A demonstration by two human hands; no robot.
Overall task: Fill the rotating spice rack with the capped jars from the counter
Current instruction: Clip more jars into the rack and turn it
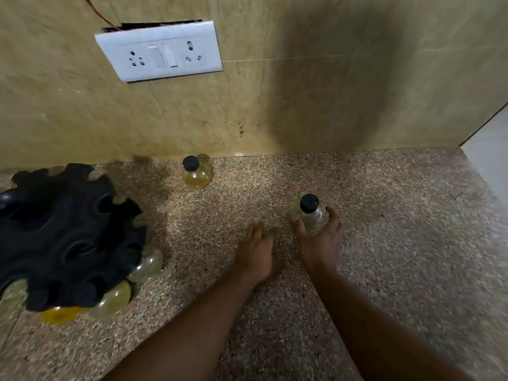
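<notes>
Speckled granite counter fills the lower frame. Right of centre, a clear jar with a black cap is gripped by the right hand, whose thumb and fingers are curled round its sides. The left hand is laid flat on the stone just to the left of it, fingers relaxed, nothing held. A yellowish jar, also capped, is seen up and left of both hands, close to the wall. The black rotating rack is set at the left edge, well apart, with seated jars along its lower rim.
</notes>
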